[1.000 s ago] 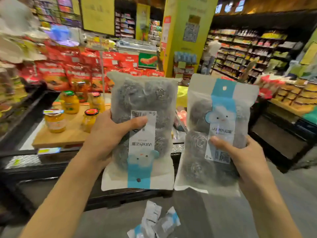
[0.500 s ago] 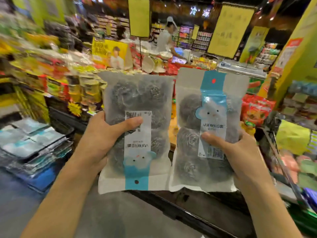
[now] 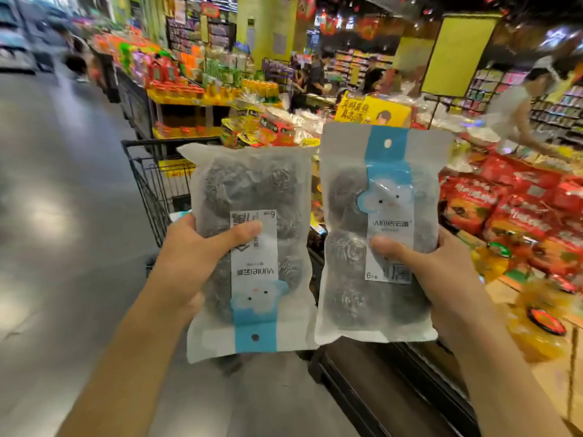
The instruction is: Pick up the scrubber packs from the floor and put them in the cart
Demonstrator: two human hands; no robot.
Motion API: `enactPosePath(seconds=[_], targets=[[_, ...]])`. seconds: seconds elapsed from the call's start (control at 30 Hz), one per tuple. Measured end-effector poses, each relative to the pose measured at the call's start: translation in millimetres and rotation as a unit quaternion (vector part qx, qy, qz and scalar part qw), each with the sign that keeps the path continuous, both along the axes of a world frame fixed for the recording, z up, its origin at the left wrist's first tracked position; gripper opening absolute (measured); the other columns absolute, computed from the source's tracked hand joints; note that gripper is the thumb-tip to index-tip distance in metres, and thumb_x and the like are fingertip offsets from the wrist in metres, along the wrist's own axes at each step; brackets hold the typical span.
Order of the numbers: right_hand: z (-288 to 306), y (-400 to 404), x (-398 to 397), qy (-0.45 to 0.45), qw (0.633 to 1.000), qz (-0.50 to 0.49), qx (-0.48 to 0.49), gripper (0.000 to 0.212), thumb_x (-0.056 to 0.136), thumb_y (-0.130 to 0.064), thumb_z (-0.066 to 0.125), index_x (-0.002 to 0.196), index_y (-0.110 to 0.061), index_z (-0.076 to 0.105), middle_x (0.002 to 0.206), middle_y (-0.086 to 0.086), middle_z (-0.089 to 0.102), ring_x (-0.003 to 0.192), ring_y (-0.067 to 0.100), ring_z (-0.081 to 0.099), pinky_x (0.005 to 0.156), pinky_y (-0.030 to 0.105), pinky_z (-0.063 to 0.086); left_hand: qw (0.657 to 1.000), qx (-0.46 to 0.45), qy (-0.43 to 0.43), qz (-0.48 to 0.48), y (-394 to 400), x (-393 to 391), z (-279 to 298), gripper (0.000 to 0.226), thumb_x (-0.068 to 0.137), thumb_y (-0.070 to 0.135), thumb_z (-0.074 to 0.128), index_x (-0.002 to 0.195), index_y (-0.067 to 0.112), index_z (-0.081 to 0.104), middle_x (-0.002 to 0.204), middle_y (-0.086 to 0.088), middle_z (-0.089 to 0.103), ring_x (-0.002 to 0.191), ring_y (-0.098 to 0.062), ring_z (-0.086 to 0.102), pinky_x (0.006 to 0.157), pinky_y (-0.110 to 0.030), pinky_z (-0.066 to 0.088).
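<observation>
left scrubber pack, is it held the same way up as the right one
No: the left scrubber pack has its hang hole at the bottom and its print upside down, while the right scrubber pack has its hole on top.

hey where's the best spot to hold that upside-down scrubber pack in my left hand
Keep the left hand at the left edge of the upside-down pack, thumb across the front label and fingers behind, about mid-height. The bag is flat but bulges with steel balls, so a side pinch there likely holds firmer than the thin sealed ends.
</observation>
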State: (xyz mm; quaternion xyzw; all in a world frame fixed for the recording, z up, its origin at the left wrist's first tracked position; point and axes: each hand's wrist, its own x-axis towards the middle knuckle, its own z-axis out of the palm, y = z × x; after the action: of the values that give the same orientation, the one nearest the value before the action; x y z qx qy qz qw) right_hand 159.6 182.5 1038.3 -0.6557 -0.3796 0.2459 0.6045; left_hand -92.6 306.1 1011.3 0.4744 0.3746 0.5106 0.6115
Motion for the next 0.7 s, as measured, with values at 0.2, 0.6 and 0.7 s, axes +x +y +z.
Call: enactPosePath(seconds=[0.2,0.6,0.7], targets=[[-8.6,87.5,-15.2,0.000,0.997,0.081,-0.014,0.038,0.072,-0.014,0.089,0.107,-0.020,0.075,0.091,-0.005,0.082,0.080,0.014,0.079,0.065,0.027,0.060,0.995,-0.007,0.023,0.094,44.2,-39.1,-14.2,0.077,0.035,0.037,0.098,0.104,0.013,0.075,0.095,-0.004,0.082,0.089,-0.027,0.078,0.087,-0.053,0.060],[-31.3,256.1,29.2,0.036,0.977,0.209,-0.017,0.036,0.074,-0.015,0.087,0.108,-0.021,0.075,0.096,-0.002,0.082,0.085,0.019,0.079,0.074,0.035,0.060,0.980,-0.015,0.026,0.196,140.8,1.5,-17.1,0.048,0.058,0.022,0.085,0.104,0.010,0.074,0.091,-0.004,0.082,0.082,-0.022,0.079,0.064,-0.034,0.063],[-30.0,299.6,53.0,0.050,0.972,0.228,-0.014,0.040,0.074,-0.015,0.087,0.111,-0.021,0.075,0.097,-0.002,0.082,0.086,0.019,0.079,0.074,0.036,0.060,0.977,-0.021,0.024,0.211,175.9,24.4,-12.7,0.050,0.060,0.022,0.085,0.107,0.008,0.074,0.093,-0.007,0.081,0.085,-0.025,0.079,0.065,-0.036,0.063]])
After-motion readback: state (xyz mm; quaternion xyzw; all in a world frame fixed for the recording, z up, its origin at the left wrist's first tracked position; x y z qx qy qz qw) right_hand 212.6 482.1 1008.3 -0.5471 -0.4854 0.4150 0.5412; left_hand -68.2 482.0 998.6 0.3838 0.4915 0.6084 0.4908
